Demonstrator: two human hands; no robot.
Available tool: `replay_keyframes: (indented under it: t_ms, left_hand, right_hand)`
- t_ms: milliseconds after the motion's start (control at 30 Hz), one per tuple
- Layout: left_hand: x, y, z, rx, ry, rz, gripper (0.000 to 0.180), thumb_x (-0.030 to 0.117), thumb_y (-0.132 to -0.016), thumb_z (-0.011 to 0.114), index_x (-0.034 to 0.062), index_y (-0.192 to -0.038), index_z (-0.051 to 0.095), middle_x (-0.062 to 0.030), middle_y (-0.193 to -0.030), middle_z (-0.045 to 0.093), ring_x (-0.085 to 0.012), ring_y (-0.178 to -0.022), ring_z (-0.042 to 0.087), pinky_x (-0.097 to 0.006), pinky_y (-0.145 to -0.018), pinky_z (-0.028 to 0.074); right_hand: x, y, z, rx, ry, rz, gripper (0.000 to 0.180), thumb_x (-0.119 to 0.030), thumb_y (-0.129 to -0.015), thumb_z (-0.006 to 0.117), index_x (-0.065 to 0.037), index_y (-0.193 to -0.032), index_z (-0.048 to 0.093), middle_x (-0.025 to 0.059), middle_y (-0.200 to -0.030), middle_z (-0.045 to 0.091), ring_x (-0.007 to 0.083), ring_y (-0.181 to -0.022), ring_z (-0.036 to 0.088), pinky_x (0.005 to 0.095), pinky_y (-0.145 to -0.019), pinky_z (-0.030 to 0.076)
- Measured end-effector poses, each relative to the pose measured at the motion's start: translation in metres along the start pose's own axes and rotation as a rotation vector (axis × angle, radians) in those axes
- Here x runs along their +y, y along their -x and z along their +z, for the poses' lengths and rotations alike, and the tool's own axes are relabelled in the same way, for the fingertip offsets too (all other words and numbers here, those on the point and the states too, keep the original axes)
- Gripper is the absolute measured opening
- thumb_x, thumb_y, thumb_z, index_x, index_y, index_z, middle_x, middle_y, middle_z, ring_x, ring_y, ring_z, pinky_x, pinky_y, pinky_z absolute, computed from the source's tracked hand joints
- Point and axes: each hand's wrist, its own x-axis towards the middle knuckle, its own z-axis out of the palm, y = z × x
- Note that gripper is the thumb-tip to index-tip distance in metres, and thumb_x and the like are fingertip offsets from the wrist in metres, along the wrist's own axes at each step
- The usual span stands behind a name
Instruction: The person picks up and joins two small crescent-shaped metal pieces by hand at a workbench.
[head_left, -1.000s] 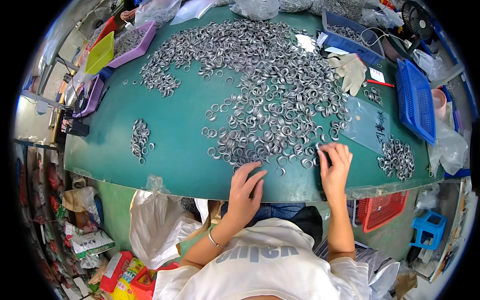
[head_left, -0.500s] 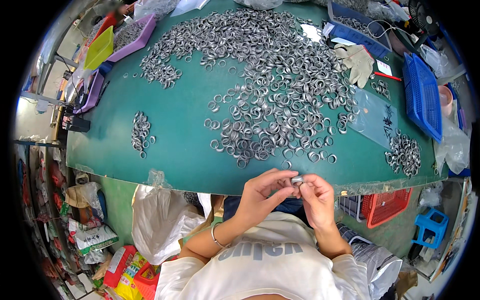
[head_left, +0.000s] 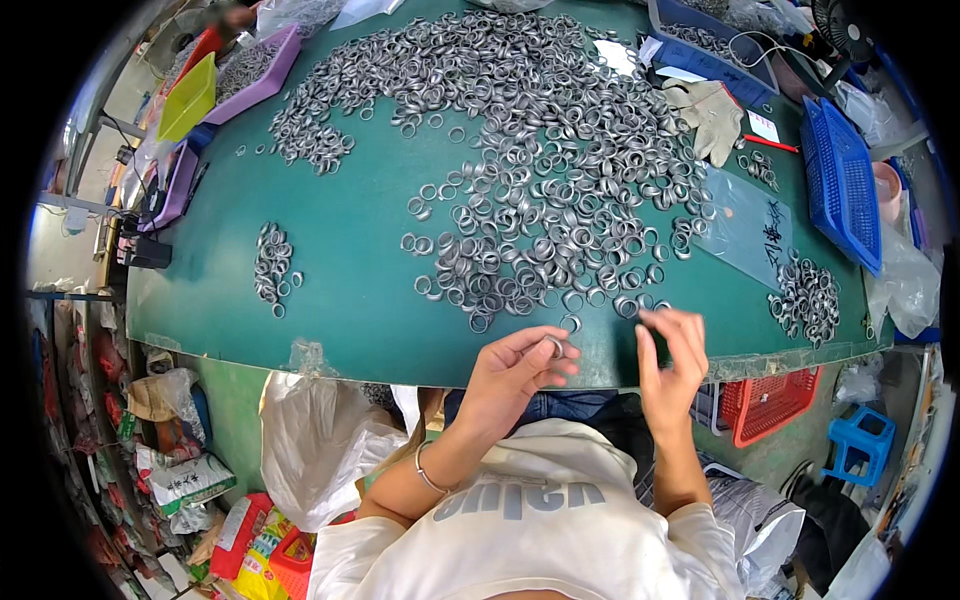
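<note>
Between the thumb and fingers of my left hand (head_left: 505,380) is a metal ring (head_left: 555,347), held just over the table's near edge. My right hand (head_left: 675,365) is a little to the right, thumb and fingers apart, with its fingertips by the nearest loose rings. A large spread of grey metal rings (head_left: 560,190) covers the middle and far part of the green table (head_left: 200,300). One smaller ring pile (head_left: 271,265) lies at the left, another pile (head_left: 806,300) at the right.
A clear plastic bag (head_left: 740,225) and a pale work glove (head_left: 708,118) lie right of the big spread. Blue basket (head_left: 840,190), blue bin (head_left: 715,55) and purple tray (head_left: 255,80) line the table's sides. A red basket (head_left: 765,400) stands below the near edge.
My hands have come apart. The right one moved up and right toward the loose rings and opened; the left keeps the ring and shifted slightly left.
</note>
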Motion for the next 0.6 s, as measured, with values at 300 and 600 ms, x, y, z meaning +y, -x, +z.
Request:
replay_keyframes:
  t_ms: [300,600]
  left_hand:
    - [-0.006,0.000,0.001,-0.016,-0.091,0.015,0.027,0.001,-0.087,0.049,-0.0025,-0.114,0.053,-0.0126,-0.108,0.058,-0.0154,-0.094,0.057,-0.025,-0.076,0.047]
    - [0.001,-0.002,0.009,-0.073,-0.024,-0.043,0.036,0.004,-0.088,0.051,-0.0061,-0.121,0.045,-0.0178,-0.122,0.050,-0.0250,-0.115,0.049,-0.033,-0.096,0.041]
  right_hand:
    - [0.018,0.005,0.017,-0.060,0.009,0.141,0.010,-0.002,-0.073,0.065,-0.001,-0.080,0.059,0.0086,-0.084,0.055,0.0223,-0.075,0.049,0.0313,-0.064,0.038]
    - [0.009,0.011,0.019,-0.044,-0.696,0.590,0.006,0.000,-0.082,0.060,0.001,-0.088,0.060,0.0004,-0.077,0.058,0.0042,-0.066,0.049,0.0180,-0.059,0.038]
